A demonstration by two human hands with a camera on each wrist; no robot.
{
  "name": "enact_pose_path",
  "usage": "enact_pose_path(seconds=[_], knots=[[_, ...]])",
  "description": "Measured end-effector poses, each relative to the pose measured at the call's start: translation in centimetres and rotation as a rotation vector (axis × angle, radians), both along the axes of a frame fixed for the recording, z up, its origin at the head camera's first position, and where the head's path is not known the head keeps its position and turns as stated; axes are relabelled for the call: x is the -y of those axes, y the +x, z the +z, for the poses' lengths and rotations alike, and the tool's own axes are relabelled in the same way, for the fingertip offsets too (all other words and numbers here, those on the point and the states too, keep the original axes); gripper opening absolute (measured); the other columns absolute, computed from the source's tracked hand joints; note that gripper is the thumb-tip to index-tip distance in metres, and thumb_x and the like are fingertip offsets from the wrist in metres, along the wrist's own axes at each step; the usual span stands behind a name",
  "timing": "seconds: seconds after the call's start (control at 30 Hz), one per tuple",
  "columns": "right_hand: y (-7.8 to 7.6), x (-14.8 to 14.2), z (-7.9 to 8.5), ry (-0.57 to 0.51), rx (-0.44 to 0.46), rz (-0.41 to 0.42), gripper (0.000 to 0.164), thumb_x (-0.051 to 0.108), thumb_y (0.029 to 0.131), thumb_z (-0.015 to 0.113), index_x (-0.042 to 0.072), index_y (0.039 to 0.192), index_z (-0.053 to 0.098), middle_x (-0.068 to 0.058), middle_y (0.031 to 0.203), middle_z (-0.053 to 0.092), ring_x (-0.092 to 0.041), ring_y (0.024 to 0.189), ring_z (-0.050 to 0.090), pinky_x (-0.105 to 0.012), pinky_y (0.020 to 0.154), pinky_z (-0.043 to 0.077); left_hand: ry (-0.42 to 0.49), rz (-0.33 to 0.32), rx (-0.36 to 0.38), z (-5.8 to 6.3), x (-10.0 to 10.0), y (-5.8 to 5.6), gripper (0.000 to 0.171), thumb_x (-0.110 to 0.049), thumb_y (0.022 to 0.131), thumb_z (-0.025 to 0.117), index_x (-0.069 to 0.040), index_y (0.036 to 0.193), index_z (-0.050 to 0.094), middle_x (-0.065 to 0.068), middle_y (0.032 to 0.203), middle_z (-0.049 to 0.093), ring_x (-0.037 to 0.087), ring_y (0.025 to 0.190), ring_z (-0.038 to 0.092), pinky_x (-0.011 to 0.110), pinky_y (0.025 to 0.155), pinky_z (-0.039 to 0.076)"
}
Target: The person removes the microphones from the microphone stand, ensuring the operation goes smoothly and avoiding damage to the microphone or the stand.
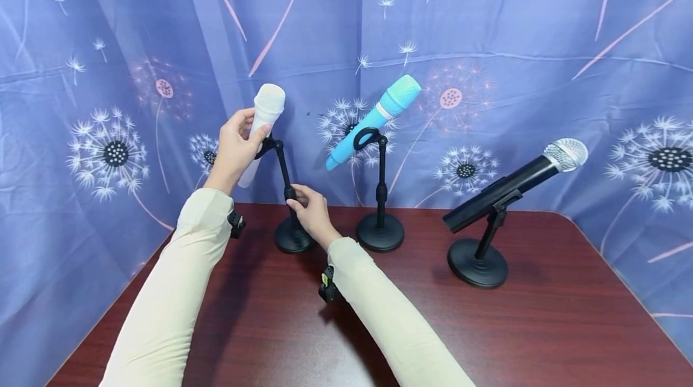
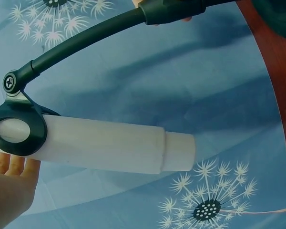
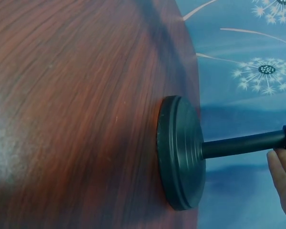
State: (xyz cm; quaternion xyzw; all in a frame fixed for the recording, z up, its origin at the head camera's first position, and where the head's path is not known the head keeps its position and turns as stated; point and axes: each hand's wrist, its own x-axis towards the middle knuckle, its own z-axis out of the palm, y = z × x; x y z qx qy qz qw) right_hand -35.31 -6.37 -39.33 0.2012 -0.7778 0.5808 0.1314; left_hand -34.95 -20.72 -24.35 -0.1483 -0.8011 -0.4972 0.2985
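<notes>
My left hand (image 1: 236, 147) grips a white microphone (image 1: 269, 102) by its upper body, just under the head. In the left wrist view the microphone's lower body (image 2: 105, 143) passes through the ring clip (image 2: 35, 136) of a black desk stand. My right hand (image 1: 314, 213) pinches the collar (image 1: 290, 194) on that stand's post. The stand's round base (image 3: 183, 152) rests on the table near its back edge, as the right wrist view shows. Only a few fingers (image 3: 279, 171) of the right hand show there.
A blue microphone (image 1: 360, 128) leans in a second black stand (image 1: 381, 232) at the middle. To the right, a black microphone with a silver head (image 1: 566, 154) lies tilted in a third stand (image 1: 477, 263). A dandelion-print curtain (image 1: 487, 20) hangs behind the dark red table (image 1: 541, 327).
</notes>
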Motion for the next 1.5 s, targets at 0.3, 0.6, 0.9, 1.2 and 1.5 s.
enact_pose_path(seconds=[0.3, 0.6, 0.9, 1.2, 1.5], knots=[[0.5, -0.7, 0.2, 0.026, -0.011, 0.035, 0.037, 0.008, 0.091, 0.065, 0.005, 0.128, 0.060, -0.013, 0.109, 0.068, -0.023, 0.101, 0.066, -0.026, 0.084, 0.052, -0.023, -0.009, -0.011, 0.2, -0.2, 0.6, 0.040, -0.016, 0.092, 0.065, 0.003, 0.126, 0.056, 0.020, 0.115, 0.063, 0.021, 0.100, 0.058, 0.034, 0.090, 0.047], [1.7, -1.9, 0.8, 0.061, -0.038, 0.058, 0.034, 0.008, 0.094, 0.061, 0.003, 0.128, 0.058, -0.013, 0.108, 0.067, -0.024, 0.100, 0.064, -0.030, 0.084, 0.052, -0.010, -0.024, -0.026, 0.9, -1.1, 1.6, 0.038, -0.014, 0.091, 0.067, 0.003, 0.124, 0.057, 0.020, 0.115, 0.063, 0.018, 0.098, 0.059, 0.027, 0.085, 0.047], [3.0, -3.7, 1.1, 0.044, -0.094, 0.098, 0.033, 0.007, 0.094, 0.062, 0.000, 0.126, 0.057, -0.015, 0.105, 0.067, -0.023, 0.097, 0.066, -0.029, 0.082, 0.052, 0.008, -0.037, -0.030, 1.8, -2.8, 3.4, 0.038, -0.013, 0.091, 0.067, 0.004, 0.124, 0.058, 0.020, 0.114, 0.064, 0.018, 0.098, 0.058, 0.025, 0.082, 0.046], [4.1, -6.0, 1.5, 0.073, -0.095, 0.126, 0.034, 0.011, 0.095, 0.061, 0.001, 0.127, 0.056, -0.013, 0.105, 0.066, -0.021, 0.096, 0.065, -0.030, 0.082, 0.052, -0.005, -0.087, -0.037, 3.0, -5.0, 5.5, 0.039, -0.013, 0.090, 0.068, 0.003, 0.124, 0.059, 0.018, 0.111, 0.065, 0.022, 0.099, 0.061, 0.031, 0.085, 0.048], [5.6, -8.0, 1.3, 0.030, -0.072, 0.121, 0.030, 0.012, 0.091, 0.067, 0.002, 0.119, 0.062, -0.013, 0.100, 0.068, -0.023, 0.093, 0.066, -0.036, 0.084, 0.053, -0.013, -0.123, -0.027, 2.5, -6.5, 6.9, 0.039, -0.013, 0.089, 0.069, 0.002, 0.124, 0.058, 0.018, 0.110, 0.065, 0.024, 0.100, 0.061, 0.035, 0.088, 0.049]])
